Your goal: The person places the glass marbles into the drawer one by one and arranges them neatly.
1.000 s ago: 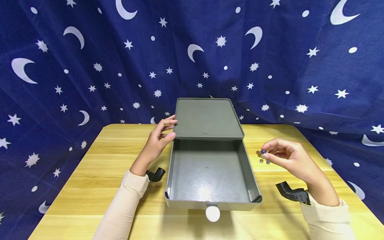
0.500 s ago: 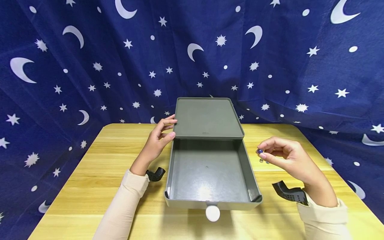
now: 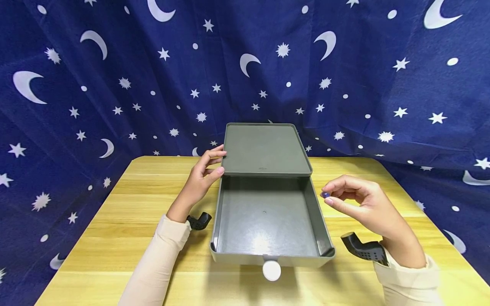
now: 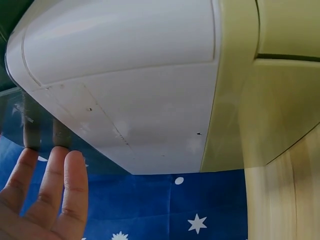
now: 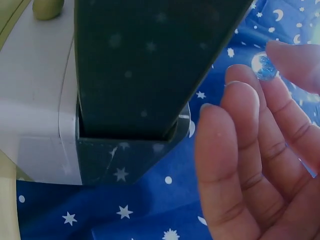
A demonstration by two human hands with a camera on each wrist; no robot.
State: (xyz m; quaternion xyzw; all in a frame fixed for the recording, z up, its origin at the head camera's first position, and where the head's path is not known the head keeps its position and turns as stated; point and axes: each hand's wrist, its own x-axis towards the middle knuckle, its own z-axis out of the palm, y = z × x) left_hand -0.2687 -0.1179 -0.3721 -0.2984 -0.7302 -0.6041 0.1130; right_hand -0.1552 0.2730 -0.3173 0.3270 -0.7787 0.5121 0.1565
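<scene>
Marble, round, glassy, centre right of frame: pinched in right hand. Drawer, smooth grey, centre; gap before marble. Left hand, thumb and fingers apart, touches cabinet.

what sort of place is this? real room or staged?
Probably a staged recording corner: a blue moon-and-star curtain closes off the back and sides of a wooden table, and black wrist brackets suggest worn cameras.
</scene>
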